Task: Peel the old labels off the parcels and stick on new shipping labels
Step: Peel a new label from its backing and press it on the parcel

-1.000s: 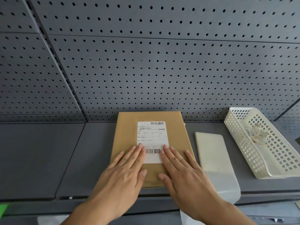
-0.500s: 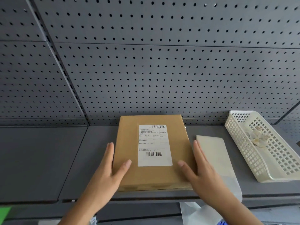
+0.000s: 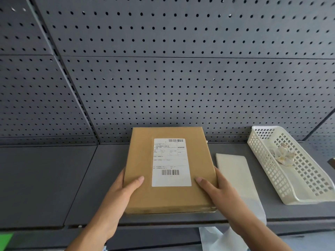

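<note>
Items in front of you, by colour:
- parcel (image 3: 168, 196): plain kraft brown
- label (image 3: 171, 162): white w/ black print, 2 barcodes
- pegboard (image 3: 181, 87): dk grey, reg. grid of black holes
- shelf (image 3: 45, 178): flat grey
- basket (image 3: 268, 171): cream, sq. lattice
- sheet (image 3: 233, 171): pale cream
- green patch (image 3: 5, 240): bright, at your bottom-left

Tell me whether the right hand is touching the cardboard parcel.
Touching. The head view shows the right hand gripping the cardboard parcel at its right edge, thumb on its top face.
</note>
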The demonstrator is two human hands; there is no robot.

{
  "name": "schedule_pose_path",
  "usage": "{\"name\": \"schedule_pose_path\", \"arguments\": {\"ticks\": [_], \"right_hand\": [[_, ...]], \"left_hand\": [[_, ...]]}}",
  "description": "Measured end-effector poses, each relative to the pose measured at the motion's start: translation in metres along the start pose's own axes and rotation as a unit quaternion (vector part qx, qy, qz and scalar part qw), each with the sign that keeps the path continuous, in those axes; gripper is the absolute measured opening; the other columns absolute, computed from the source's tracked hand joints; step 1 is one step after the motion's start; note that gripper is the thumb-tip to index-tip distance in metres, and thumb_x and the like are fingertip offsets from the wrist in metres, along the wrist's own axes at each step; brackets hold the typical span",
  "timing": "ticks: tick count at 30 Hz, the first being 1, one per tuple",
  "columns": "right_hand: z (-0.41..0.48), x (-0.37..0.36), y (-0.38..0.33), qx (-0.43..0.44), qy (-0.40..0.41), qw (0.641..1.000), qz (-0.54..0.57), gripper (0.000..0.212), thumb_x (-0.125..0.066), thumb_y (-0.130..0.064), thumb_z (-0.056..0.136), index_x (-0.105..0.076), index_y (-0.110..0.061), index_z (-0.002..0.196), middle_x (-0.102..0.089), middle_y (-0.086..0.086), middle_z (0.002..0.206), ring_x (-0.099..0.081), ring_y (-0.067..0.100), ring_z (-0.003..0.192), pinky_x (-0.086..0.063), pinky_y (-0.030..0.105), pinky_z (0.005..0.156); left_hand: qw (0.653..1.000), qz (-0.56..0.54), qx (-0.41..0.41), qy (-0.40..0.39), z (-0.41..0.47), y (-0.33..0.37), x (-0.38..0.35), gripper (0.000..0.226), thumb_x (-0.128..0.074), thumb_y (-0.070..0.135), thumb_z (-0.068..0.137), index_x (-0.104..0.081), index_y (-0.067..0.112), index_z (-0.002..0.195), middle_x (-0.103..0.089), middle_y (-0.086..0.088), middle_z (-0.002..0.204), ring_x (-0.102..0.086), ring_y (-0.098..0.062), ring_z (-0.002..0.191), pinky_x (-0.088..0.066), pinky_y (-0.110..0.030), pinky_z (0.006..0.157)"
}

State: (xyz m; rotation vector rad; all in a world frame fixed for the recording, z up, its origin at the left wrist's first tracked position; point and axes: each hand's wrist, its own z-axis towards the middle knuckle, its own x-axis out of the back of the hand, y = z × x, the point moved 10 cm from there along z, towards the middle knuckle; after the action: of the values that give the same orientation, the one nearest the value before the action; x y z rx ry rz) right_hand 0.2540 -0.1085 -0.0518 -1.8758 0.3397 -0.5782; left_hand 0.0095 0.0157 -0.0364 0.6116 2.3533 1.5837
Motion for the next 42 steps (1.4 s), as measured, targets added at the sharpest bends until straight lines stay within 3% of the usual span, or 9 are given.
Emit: {"name": "schedule_pose_path", "arguments": {"ticks": [4, 8, 14, 22, 29, 32, 36, 40, 42], "right_hand": [[-0.014, 0.018, -0.022, 0.046, 0.008, 0.998, 0.029, 0.049, -0.067, -0.039, 0.09, -0.048, -0.044, 0.136, -0.07, -0.024, 0.112, -0.067, -0.001, 0.101, -0.054, 0.028, 0.089], [-0.03, 0.046, -0.046, 0.084, 0.021, 0.995, 0.054, 0.044, -0.066, -0.034, 0.092, -0.05, -0.046, 0.131, -0.071, -0.025, 0.108, -0.068, -0.004, 0.096, -0.052, 0.012, 0.072], [-0.049, 0.104, -0.061, 0.115, 0.075, 0.989, 0.057, 0.047, -0.068, -0.043, 0.088, -0.05, -0.049, 0.131, -0.069, -0.022, 0.116, -0.067, 0.002, 0.104, -0.053, 0.036, 0.093], [-0.119, 0.191, -0.048, 0.104, 0.241, 0.962, 0.081, 0.064, -0.07, -0.057, 0.077, -0.041, -0.055, 0.135, -0.066, -0.021, 0.116, -0.069, 0.006, 0.099, -0.058, 0.038, 0.089], [-0.22, 0.252, -0.013, 0.085, 0.398, 0.905, 0.122, 0.062, -0.069, -0.052, 0.079, -0.044, -0.051, 0.135, -0.069, -0.017, 0.114, -0.071, 0.008, 0.097, -0.059, 0.032, 0.08], [-0.271, 0.277, 0.012, 0.073, 0.468, 0.871, 0.132, 0.057, -0.07, -0.045, 0.082, -0.049, -0.043, 0.135, -0.071, -0.014, 0.113, -0.071, 0.008, 0.096, -0.058, 0.026, 0.077], [-0.338, 0.31, 0.059, 0.029, 0.547, 0.826, 0.133, 0.064, -0.077, -0.053, 0.077, -0.051, -0.041, 0.134, -0.07, -0.009, 0.116, -0.071, 0.011, 0.098, -0.059, 0.038, 0.082], [-0.401, 0.336, 0.115, -0.003, 0.598, 0.789, 0.143, 0.046, -0.07, -0.039, 0.089, -0.053, -0.039, 0.132, -0.07, -0.01, 0.114, -0.07, 0.006, 0.096, -0.057, 0.031, 0.081], [-0.428, 0.346, 0.143, -0.018, 0.606, 0.779, 0.16, 0.043, -0.07, -0.038, 0.089, -0.053, -0.043, 0.129, -0.071, -0.012, 0.112, -0.071, 0.009, 0.098, -0.057, 0.035, 0.085]], "left_hand": [[0.998, 0.004, -0.054, -0.009, -0.015, 0.03, -0.011, 0.04, -0.061, 0.03, 0.095, -0.055, 0.045, 0.132, -0.069, 0.018, 0.123, -0.064, -0.003, 0.114, -0.041, -0.041, 0.109], [0.995, -0.002, -0.101, -0.027, -0.026, 0.061, -0.033, 0.041, -0.06, 0.029, 0.095, -0.055, 0.044, 0.133, -0.068, 0.015, 0.125, -0.063, -0.008, 0.118, -0.04, -0.045, 0.11], [0.987, -0.006, -0.142, -0.069, -0.032, 0.096, -0.087, 0.043, -0.062, 0.029, 0.093, -0.055, 0.044, 0.133, -0.069, 0.017, 0.122, -0.064, -0.005, 0.116, -0.04, -0.043, 0.11], [0.962, 0.005, -0.168, -0.215, -0.039, 0.125, -0.187, 0.042, -0.061, 0.029, 0.093, -0.057, 0.042, 0.132, -0.07, 0.016, 0.12, -0.066, -0.006, 0.112, -0.044, -0.042, 0.106], [0.918, 0.031, -0.165, -0.36, -0.071, 0.125, -0.297, 0.039, -0.064, 0.031, 0.089, -0.058, 0.041, 0.127, -0.074, 0.015, 0.108, -0.071, -0.005, 0.096, -0.051, -0.031, 0.085], [0.892, 0.054, -0.159, -0.42, -0.096, 0.11, -0.35, 0.04, -0.063, 0.032, 0.092, -0.057, 0.044, 0.129, -0.074, 0.014, 0.11, -0.072, -0.009, 0.099, -0.054, -0.035, 0.087], [0.858, 0.084, -0.144, -0.485, -0.135, 0.078, -0.422, 0.037, -0.064, 0.033, 0.093, -0.058, 0.041, 0.129, -0.073, 0.014, 0.112, -0.071, -0.009, 0.101, -0.055, -0.038, 0.09], [0.817, 0.123, -0.124, -0.549, -0.181, 0.029, -0.491, 0.039, -0.065, 0.034, 0.093, -0.056, 0.036, 0.131, -0.074, 0.009, 0.113, -0.071, -0.014, 0.102, -0.054, -0.038, 0.092], [0.799, 0.147, -0.114, -0.573, -0.203, 0.0, -0.522, 0.043, -0.065, 0.038, 0.092, -0.053, 0.034, 0.133, -0.074, 0.007, 0.113, -0.072, -0.015, 0.102, -0.055, -0.04, 0.092]]}}
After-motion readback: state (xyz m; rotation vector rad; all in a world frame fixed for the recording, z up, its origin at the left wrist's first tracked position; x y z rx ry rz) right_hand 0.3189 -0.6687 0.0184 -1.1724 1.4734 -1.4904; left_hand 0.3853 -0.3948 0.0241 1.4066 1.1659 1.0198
